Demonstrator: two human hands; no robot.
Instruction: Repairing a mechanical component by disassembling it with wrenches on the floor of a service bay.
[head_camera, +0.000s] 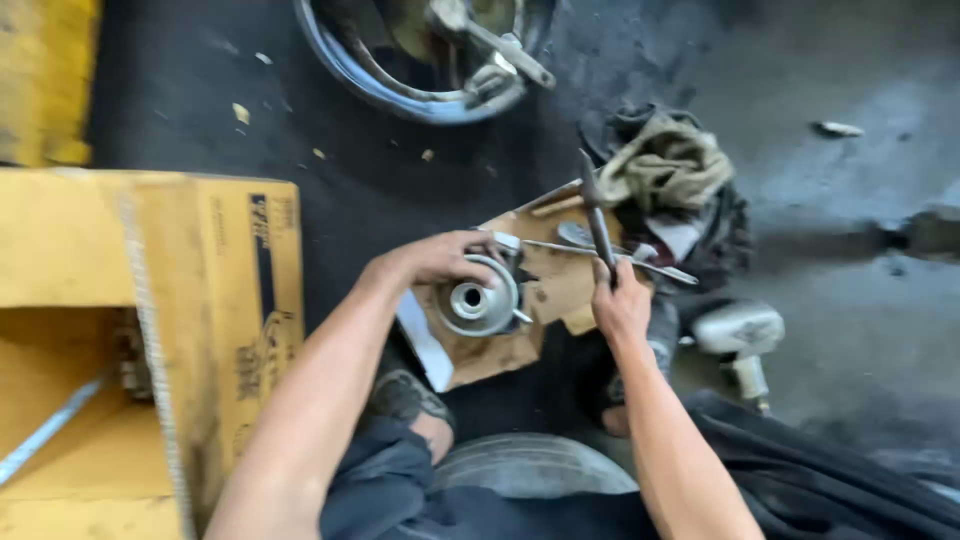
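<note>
1. Dark, stained concrete floor (850, 290) of a workshop, littered with small scraps; sunlight on the left side.
2. Flat sheet of cardboard (500, 350) laid on that floor, serving as landmark and work mat.
3. Round metal hub (478, 298) resting on the cardboard, near its left-centre.
4. Left hand (440, 258) curled over the hub's upper rim, gripping it.
5. Right hand (620, 305) at the cardboard's right edge, closed round the lower end of a dark tool (597, 215) that slants up and away across the cardboard.
6. Long thin wrench (610, 258) lying across the cardboard's upper part, between hub and tool.
7. Heap of rags (665, 165) just beyond the cardboard's upper right corner.
8. Wheel rim (430, 60) well above the cardboard.
9. Open yellow box (150, 330) left of the cardboard.
10. Pale power tool (740, 335) right of the cardboard, beside the right wrist.
</note>
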